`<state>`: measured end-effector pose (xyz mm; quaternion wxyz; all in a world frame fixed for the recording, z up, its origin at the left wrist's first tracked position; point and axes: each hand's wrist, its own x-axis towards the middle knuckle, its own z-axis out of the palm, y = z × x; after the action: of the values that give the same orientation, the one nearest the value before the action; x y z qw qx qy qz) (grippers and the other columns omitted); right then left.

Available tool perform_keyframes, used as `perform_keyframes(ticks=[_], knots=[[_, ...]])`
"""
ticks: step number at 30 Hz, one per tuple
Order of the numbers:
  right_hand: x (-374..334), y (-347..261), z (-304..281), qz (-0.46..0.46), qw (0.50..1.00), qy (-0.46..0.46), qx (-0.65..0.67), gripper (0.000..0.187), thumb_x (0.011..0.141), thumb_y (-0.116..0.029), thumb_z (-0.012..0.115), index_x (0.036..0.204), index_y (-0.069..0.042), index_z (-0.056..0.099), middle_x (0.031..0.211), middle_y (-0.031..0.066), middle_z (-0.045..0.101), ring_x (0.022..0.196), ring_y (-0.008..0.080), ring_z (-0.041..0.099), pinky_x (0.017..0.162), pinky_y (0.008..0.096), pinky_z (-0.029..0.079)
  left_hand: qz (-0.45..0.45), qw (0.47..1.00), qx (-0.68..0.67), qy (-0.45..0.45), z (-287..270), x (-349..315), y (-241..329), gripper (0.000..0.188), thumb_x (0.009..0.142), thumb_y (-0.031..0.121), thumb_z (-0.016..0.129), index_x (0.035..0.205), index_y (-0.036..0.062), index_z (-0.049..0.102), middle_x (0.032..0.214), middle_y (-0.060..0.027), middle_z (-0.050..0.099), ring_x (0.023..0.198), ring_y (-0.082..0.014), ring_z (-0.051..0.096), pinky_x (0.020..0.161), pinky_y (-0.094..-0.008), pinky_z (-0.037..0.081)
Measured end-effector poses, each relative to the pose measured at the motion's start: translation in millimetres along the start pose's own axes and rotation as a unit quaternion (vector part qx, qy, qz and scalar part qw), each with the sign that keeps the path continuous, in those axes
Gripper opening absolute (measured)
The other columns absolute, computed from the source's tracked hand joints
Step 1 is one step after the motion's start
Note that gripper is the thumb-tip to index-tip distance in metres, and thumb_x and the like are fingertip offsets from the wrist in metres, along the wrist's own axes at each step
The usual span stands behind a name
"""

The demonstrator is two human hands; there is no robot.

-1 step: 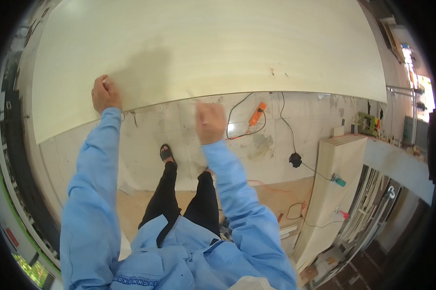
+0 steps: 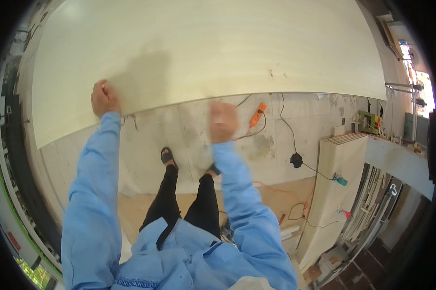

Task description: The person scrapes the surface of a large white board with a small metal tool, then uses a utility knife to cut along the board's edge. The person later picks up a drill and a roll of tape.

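A wide cream-coloured board (image 2: 203, 58) spans the upper part of the view, its near edge running just in front of me. Resting on the board near this edge, at the left, is my left hand (image 2: 105, 100). Its fingers are curled closed, and what they hold, if anything, is hidden. Just below the edge, near the middle, my right hand (image 2: 223, 122) is smeared by motion. It looks closed like a fist, knuckles up; anything inside it is too blurred to name. Both arms reach forward in light blue sleeves.
On the pale floor lie an orange power strip (image 2: 258, 115) with a cord and a black round plug-like piece (image 2: 296, 160). To the right stands a stack of cream panels (image 2: 331, 193), with green and red connectors on cables beside it. A dark rail (image 2: 22, 145) runs along the left.
My right hand has shifted to the right along the board's near edge. My left hand stays at nearly the same spot on the board.
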<state>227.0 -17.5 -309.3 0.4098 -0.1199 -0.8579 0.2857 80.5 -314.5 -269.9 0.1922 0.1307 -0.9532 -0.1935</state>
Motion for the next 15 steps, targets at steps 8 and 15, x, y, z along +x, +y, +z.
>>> perform_keyframes(ticks=[8,15], knots=[[63,129,-45,0.183,0.957,0.215,-0.065,0.003,0.085,-0.002,0.066,0.088,-0.003,0.065,0.08,0.0073,0.06,0.072,0.023,0.058,0.064,0.0335,0.049,0.022,0.999,-0.021,0.013,1,3,-2,0.027,0.095,0.031,0.045,0.105,0.0127,0.062,0.091,-0.0064,0.066,0.094,-0.0264,0.06,0.082,-0.0407,0.048],[-9,-15,8,-0.05,0.999,0.017,0.004,0.009,0.079,0.002,0.066,0.081,-0.006,0.063,0.081,0.0082,0.064,0.075,0.0265,0.06,0.064,0.0343,0.049,0.006,1.0,-0.018,-0.009,-3,3,2,0.028,0.096,0.031,0.044,0.106,0.0125,0.062,0.095,-0.0064,0.067,0.095,-0.0263,0.059,0.084,-0.0402,0.047]])
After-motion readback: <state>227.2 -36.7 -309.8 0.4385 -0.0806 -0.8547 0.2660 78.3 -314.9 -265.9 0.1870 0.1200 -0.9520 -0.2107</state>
